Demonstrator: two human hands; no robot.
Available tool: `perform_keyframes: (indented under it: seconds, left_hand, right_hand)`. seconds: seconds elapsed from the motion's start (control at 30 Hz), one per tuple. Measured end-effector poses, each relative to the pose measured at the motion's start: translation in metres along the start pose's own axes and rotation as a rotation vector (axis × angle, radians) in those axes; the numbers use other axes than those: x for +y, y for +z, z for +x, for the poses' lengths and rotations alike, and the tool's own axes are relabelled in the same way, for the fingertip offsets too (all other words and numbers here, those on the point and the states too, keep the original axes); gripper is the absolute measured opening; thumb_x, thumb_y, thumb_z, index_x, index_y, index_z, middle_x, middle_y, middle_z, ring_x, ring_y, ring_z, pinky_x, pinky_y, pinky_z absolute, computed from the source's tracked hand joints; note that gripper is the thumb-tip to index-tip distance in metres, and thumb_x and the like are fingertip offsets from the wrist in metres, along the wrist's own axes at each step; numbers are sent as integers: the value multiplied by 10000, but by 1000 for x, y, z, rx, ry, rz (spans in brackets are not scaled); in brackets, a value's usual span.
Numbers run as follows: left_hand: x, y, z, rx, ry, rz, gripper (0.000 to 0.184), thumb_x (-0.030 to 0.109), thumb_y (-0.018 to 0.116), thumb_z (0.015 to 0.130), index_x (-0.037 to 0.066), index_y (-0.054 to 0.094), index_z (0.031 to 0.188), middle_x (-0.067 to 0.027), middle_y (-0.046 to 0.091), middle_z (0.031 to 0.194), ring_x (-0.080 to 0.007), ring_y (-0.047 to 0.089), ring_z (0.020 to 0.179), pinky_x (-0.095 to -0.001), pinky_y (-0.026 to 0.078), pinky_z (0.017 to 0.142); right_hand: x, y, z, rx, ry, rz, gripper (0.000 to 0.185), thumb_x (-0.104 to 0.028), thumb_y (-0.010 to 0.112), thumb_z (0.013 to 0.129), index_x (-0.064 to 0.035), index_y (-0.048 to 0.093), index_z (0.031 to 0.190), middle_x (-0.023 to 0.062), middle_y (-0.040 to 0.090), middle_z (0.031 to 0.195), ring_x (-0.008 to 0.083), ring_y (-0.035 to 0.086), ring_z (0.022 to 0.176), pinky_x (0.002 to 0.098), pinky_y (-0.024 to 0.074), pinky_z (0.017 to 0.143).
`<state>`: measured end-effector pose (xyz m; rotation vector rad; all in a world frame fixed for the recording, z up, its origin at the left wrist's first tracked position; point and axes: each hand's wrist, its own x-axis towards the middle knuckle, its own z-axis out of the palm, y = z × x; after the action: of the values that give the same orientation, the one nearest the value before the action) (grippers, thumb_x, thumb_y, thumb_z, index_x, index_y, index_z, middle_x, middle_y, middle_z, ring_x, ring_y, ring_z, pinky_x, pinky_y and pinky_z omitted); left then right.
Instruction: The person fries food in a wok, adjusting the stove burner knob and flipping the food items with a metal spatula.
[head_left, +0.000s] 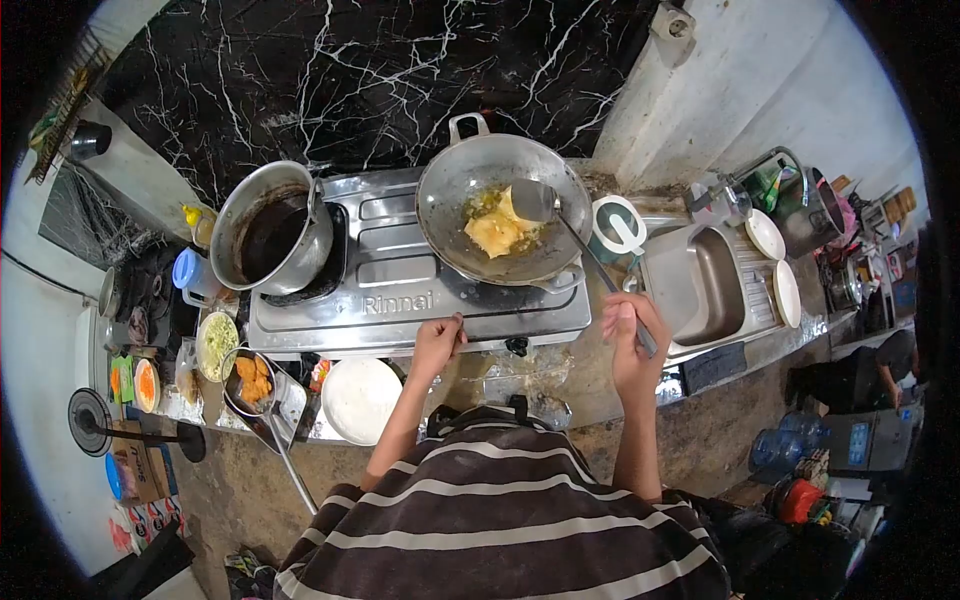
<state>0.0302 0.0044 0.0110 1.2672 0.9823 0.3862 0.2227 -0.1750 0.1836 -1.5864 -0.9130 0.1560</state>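
Note:
A metal wok (450, 215) stands on the right side of the steel stove (400, 270). Golden fried food (492, 234) lies in oil at its bottom. My right hand (636, 325), at the right of the stove, is closed round the long handle of a spatula (590, 255), whose blade rests in the wok against the food. My left hand (438, 345) is held at the stove's front edge, its fingers curled with nothing visible in them. A deep pot (322, 235) with dark contents sits on the left burner.
Left front: a strainer (249, 382) with fried pieces, a white plate (362, 401), a bowl of chopped greens (216, 346). Right: a lidded container (618, 229), a sink (700, 285), plates (787, 293). Another person (895, 360) is at far right.

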Motion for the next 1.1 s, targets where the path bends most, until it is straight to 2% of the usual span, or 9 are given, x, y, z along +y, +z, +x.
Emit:
perform_keyframes:
  seconds: [0.07, 0.13, 0.2, 0.47, 0.57, 0.63, 0.73, 0.87, 1.1]
  left_hand:
    - [0, 0, 0, 3, 0, 8, 506, 372, 505, 968, 26, 586, 609, 15, 436, 444, -75, 381, 358, -248, 294, 376]
    - [-1, 0, 1, 7, 3, 16, 506, 374, 505, 967, 25, 586, 609, 13, 436, 444, -76, 379, 357, -249, 292, 375]
    - [-3, 0, 1, 12, 23, 39, 503, 363, 493, 973, 23, 583, 615, 9, 424, 456, -79, 360, 349, -250, 269, 341]
    - [-1, 0, 0, 11, 24, 19, 497, 374, 507, 965, 26, 587, 620, 11, 428, 434, -73, 364, 345, -251, 266, 364]
    - [-1, 0, 1, 8, 28, 7, 492, 363, 509, 965, 20, 587, 622, 2, 437, 453, -78, 365, 346, -250, 271, 355]
    - [-1, 0, 1, 5, 26, -8, 486, 355, 510, 965, 16, 591, 625, -4, 444, 470, -83, 368, 347, -248, 278, 345]
    - [-3, -1, 0, -9, 3, -26, 500, 368, 513, 966, 17, 573, 615, 7, 437, 449, -73, 358, 350, -249, 260, 360]
    - [0, 1, 0, -6, 12, -26, 500, 367, 515, 967, 15, 573, 616, 6, 440, 456, -72, 361, 355, -246, 262, 359]
    - [0, 0, 0, 4, 18, -1, 497, 375, 510, 963, 26, 577, 616, 9, 431, 459, -74, 365, 360, -248, 277, 361]
  right_hand:
    - [1, 1, -1, 43, 24, 68, 170, -76, 495, 960, 40, 617, 949, 50, 559, 761, 93, 537, 656, 224, 425, 599]
    - [0, 2, -1, 130, 159, 196, 188, -72, 469, 975, 54, 605, 944, 46, 559, 767, 85, 524, 649, 223, 427, 591]
    - [-2, 1, -1, 137, 158, 200, 190, -67, 463, 977, 56, 602, 940, 45, 559, 768, 82, 522, 651, 223, 430, 592]
    - [-1, 1, -1, 93, 69, 99, 194, -66, 454, 982, 58, 594, 933, 44, 560, 773, 78, 521, 657, 216, 427, 597]
    - [1, 3, 1, 145, 110, 177, 207, -96, 459, 986, 51, 591, 924, 50, 556, 764, 85, 523, 647, 221, 430, 581]
    - [5, 0, 3, 257, 197, 363, 259, -177, 445, 1000, 28, 570, 905, 60, 553, 745, 109, 531, 623, 243, 437, 557]
    - [8, -5, 3, 325, 271, 459, 307, -249, 419, 1009, -4, 525, 858, 80, 559, 726, 144, 540, 594, 268, 439, 530]
    - [8, -9, -7, 318, 308, 499, 314, -259, 408, 1010, -21, 482, 818, 96, 565, 713, 165, 544, 578, 281, 436, 514]
    - [5, 3, -15, 170, 330, 517, 314, -243, 408, 1007, -25, 466, 788, 119, 559, 701, 171, 539, 571, 283, 439, 502]
